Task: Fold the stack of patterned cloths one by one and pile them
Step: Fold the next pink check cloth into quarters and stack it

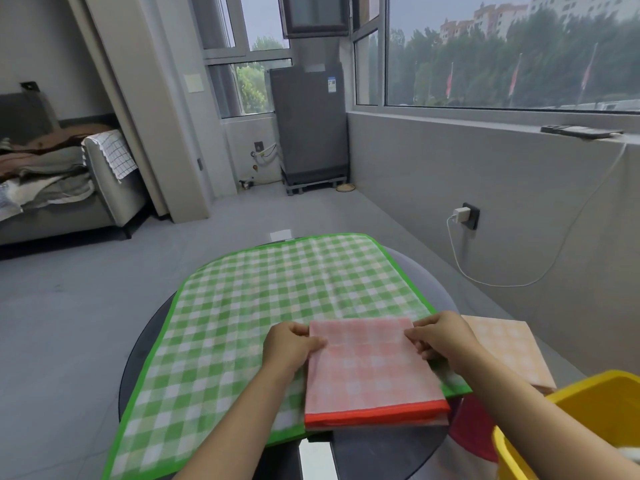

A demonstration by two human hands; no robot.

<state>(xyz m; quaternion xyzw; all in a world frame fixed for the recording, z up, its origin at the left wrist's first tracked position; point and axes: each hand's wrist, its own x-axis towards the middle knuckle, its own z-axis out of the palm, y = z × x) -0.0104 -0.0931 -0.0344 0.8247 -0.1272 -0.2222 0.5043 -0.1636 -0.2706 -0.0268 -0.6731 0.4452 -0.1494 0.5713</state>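
A folded pink checked cloth (370, 372) with a red hem lies on top of a large green checked cloth (249, 306) that is spread flat over the round dark table (138, 358). My left hand (289, 346) grips the pink cloth's far left corner. My right hand (441, 336) pinches its far right corner. A folded orange checked cloth (509, 351) rests on the table to the right, partly behind my right forearm.
A yellow tub (568, 431) stands at the lower right, with something red (474, 431) beside it. A charger cable (502, 271) hangs along the grey wall at right. A sofa (69, 188) is far left, an appliance (310, 123) by the windows.
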